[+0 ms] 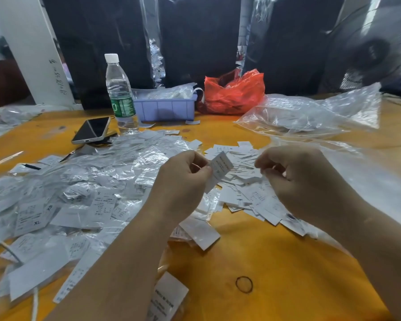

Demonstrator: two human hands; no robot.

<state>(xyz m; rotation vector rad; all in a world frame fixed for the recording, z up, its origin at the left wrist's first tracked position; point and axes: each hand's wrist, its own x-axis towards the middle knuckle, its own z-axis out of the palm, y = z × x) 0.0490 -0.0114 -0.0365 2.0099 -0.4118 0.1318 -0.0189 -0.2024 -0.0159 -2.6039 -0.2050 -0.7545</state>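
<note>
So the person's left hand (183, 179) has a small white printed label (220, 167) pinched between thumb and fingertips. The label sticks up tilted toward 1 o'clock from the knuckles, held in the air just above the table (252, 251), near the middle of the view. The right hand (296, 181) sits at 3 o'clock from the label, close but not touching it. Its fingers are curled in, and honestly it's impossible to tell whether they're pinching something thin or nothing at all.

Under and between the hands there's a loose pile of labels (248, 195). At 9 o'clock from the left hand there's a big messy heap of bagged labels (90, 188) in crinkly clear plastic.

Further back, a phone (92, 130) lies at 10 o'clock, with a water bottle (120, 96) standing just beside it. A lilac tray (164, 110) and a red bag (234, 93) are at 12, and a clear bag (306, 114) is at 2. A rubber band (244, 284) lies on bare tabletop at 6 o'clock.
</note>
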